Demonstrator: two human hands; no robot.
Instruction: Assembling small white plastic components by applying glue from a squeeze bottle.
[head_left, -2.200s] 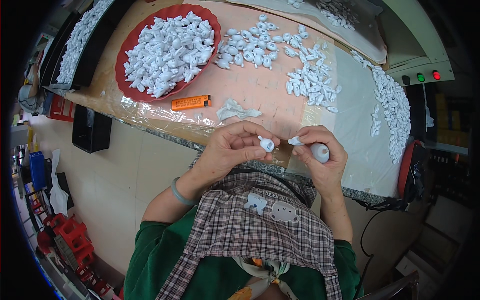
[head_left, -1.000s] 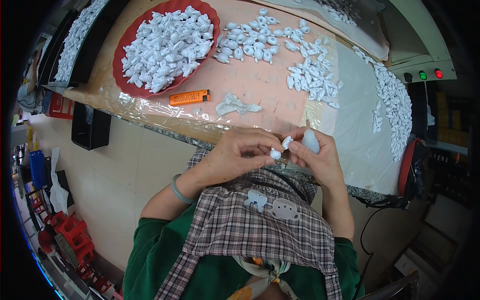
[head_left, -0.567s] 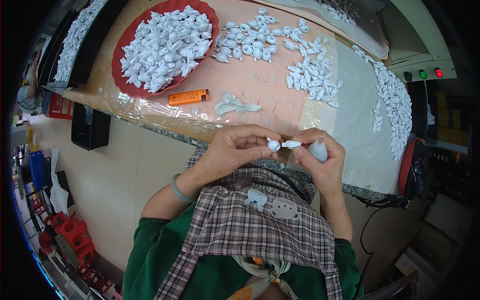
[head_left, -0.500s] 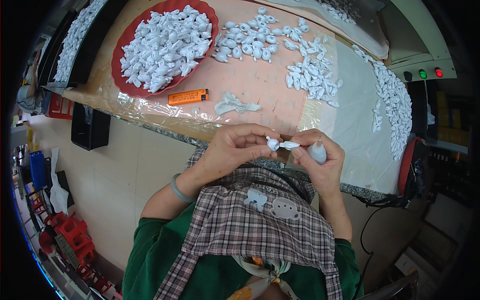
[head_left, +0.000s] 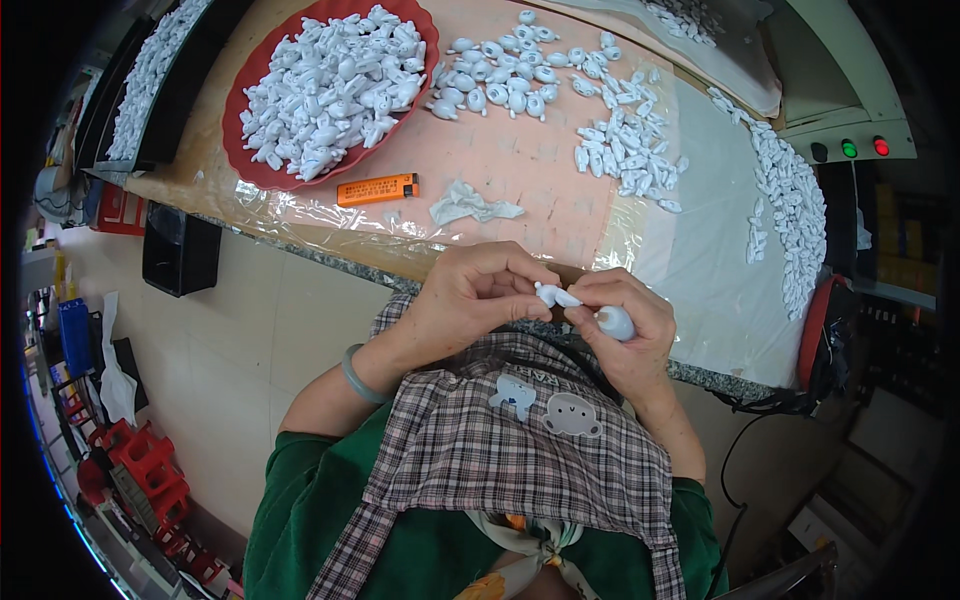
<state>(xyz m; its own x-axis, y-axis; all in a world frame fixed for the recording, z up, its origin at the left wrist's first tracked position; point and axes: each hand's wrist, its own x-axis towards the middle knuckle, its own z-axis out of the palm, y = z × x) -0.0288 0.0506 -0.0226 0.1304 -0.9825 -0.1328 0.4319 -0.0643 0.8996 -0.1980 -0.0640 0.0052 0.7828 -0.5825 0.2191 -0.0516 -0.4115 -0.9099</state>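
Pinched between the thumb and fingertips of my left hand [head_left: 478,292] is a small white plastic figure part [head_left: 546,292] with a rounded body. My right hand [head_left: 642,332] is closed too, its thumb and forefinger gripping a slim white plastic piece [head_left: 567,299]. The two parts touch, or nearly so; fingertips partly cover them. A small whitish squeeze bottle [head_left: 615,323] is tucked in the palm and fingers of the same right hand. Both hands are held just off the table's near edge, above the checked apron.
A red scalloped bowl [head_left: 232,130] heaped with white parts stands at the back left. Before it lie an orange lighter [head_left: 372,191] and a crumpled tissue [head_left: 470,205]. Loose rounded parts [head_left: 500,75], slim pieces [head_left: 630,145] and another pile [head_left: 790,200] spread rightward.
The right hand has turned and shifted slightly left, tilting the bottle so its narrow tip no longer shows clearly. The slim piece now sits at a steeper slant against the rounded part.
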